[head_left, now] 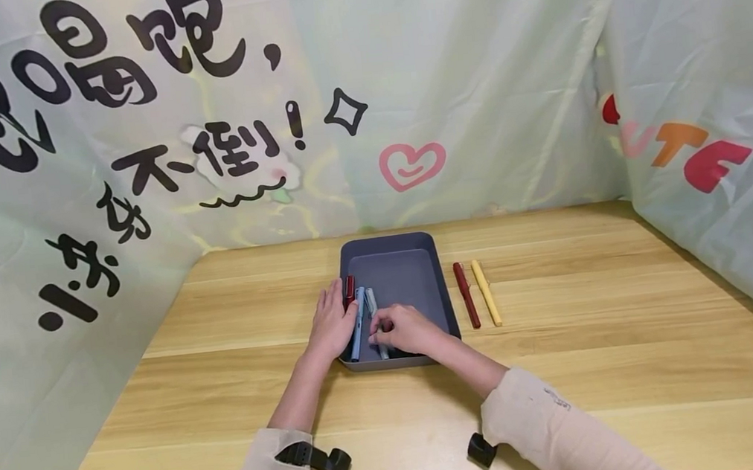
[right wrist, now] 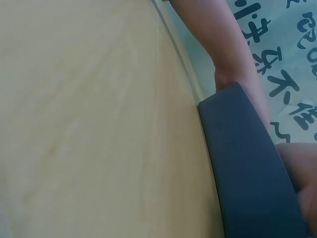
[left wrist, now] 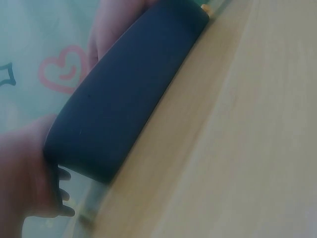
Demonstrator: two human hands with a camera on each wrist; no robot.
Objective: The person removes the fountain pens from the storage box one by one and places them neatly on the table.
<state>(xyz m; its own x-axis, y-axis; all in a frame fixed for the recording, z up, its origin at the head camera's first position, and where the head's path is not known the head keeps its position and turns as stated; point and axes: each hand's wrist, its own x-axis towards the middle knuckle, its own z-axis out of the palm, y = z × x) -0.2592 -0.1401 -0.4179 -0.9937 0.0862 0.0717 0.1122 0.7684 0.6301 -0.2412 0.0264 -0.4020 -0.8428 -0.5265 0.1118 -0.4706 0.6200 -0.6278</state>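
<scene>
A pale wooden desk (head_left: 563, 368) with plank seams fills the lower part of the head view, hemmed in by white fabric sheets printed with black characters and a pink heart. Near its middle sits a dark grey, shallow rectangular plastic tray (head_left: 399, 263), long axis running away from the person. The left hand (head_left: 332, 323) rests on the tray's left rim with its fingers fairly straight and relaxed, steadying the wall rather than gripping anything. The right hand (head_left: 403, 328) lies inside the tray near its front edge, its fingers (head_left: 378, 330) curled down over a pale grey-blue pen (head_left: 376, 319); it appears to pinch it, though the knuckles hide the contact (the wrist views show only the tray's outer wall and blurred skin). Just beside that pen, to the left, lies a blue pen (head_left: 358, 326), and a dark red pen (head_left: 349, 288) sits against the left wall next to the left hand. Outside the tray, on the desk to its right, a dark red pen (head_left: 466, 295) and a yellow pen (head_left: 486, 292) lie side by side, close but seemingly apart. The likeliest trouble, as I judge it: the pens in the tray are packed close, so moving one could nudge its neighbours askew, and a push on the rim could slide the light tray.
</scene>
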